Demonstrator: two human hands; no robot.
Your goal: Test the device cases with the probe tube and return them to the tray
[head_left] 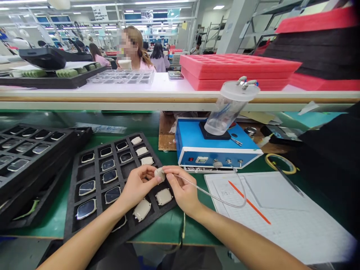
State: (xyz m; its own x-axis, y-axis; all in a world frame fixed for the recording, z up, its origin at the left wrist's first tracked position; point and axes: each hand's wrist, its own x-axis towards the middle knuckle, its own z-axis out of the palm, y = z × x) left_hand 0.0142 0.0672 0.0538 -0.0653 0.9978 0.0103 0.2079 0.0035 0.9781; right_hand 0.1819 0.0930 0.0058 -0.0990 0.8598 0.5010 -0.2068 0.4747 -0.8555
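Note:
My left hand (143, 184) pinches a small beige watch back cover (159, 174) above the black foam tray (84, 173). At the cover's right side, my right hand (182, 189) grips the end of a clear thin tube (215, 197); its tip is hidden by my fingers. That tube loops back to the front of a blue control box (219, 150). In the tray's compartments lie several dark watch faces (87, 187) with pale frames, and beige covers (142, 210) fill part of the right side.
More black trays (28, 165) of watch faces are stacked at left. A clear cylinder (225, 112) leans on the blue box. At right are paper sheets (281, 217), an orange stick (249, 202), a tape roll (281, 163) and dark cloth. Red foam trays (236, 71) stand on the shelf; people sit beyond.

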